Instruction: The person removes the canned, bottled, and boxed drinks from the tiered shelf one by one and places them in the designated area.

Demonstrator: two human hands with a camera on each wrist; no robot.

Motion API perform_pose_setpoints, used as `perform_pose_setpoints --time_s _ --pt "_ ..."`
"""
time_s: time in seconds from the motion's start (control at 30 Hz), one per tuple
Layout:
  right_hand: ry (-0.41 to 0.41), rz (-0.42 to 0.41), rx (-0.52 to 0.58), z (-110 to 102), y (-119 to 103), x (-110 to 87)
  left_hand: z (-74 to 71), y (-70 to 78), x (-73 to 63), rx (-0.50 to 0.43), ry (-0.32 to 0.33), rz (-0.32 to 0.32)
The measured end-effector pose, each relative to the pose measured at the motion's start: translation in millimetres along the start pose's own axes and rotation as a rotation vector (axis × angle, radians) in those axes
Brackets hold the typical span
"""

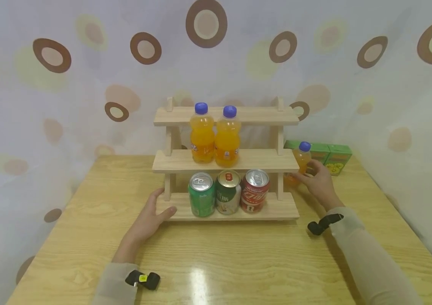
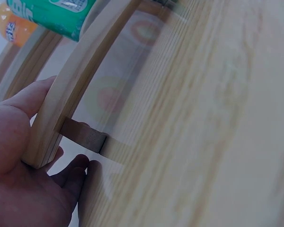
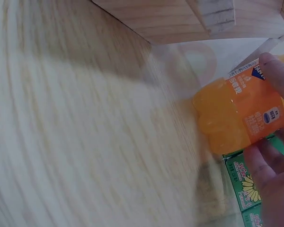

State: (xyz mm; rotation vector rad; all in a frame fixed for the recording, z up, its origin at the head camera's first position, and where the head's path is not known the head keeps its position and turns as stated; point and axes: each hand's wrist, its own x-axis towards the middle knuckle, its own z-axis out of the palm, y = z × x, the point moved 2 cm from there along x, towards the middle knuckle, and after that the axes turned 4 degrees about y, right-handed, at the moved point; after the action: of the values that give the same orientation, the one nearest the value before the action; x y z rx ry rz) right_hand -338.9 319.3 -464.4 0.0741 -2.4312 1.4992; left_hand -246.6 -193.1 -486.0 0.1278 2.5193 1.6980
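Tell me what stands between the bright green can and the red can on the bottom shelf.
In the head view, a gold-topped, dark green and white can stands between them.

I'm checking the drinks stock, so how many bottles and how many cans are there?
Orange bottles: 3 (two on the middle shelf, one in the right hand)
Cans: 3 (all on the bottom shelf)
Total: 6
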Motion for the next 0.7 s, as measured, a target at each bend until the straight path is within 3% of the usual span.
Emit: perform_pose_setpoints --time_s 0.27,0.4,0.7 --pt "-0.041 0.022 -0.023 -7 0 1.7 1.7 -1.6 1.2 -0.016 -0.005 -0.003" --pt "-0.055 0.027 0.02 -12 -3 0.3 1.7 -2.1 0.4 -0.009 -0.003 -0.006" --pt "0.002 -0.001 0.106 -19 -14 -10.2 -0.3 3.4 -1.1 -0.025 -0.001 0.039"
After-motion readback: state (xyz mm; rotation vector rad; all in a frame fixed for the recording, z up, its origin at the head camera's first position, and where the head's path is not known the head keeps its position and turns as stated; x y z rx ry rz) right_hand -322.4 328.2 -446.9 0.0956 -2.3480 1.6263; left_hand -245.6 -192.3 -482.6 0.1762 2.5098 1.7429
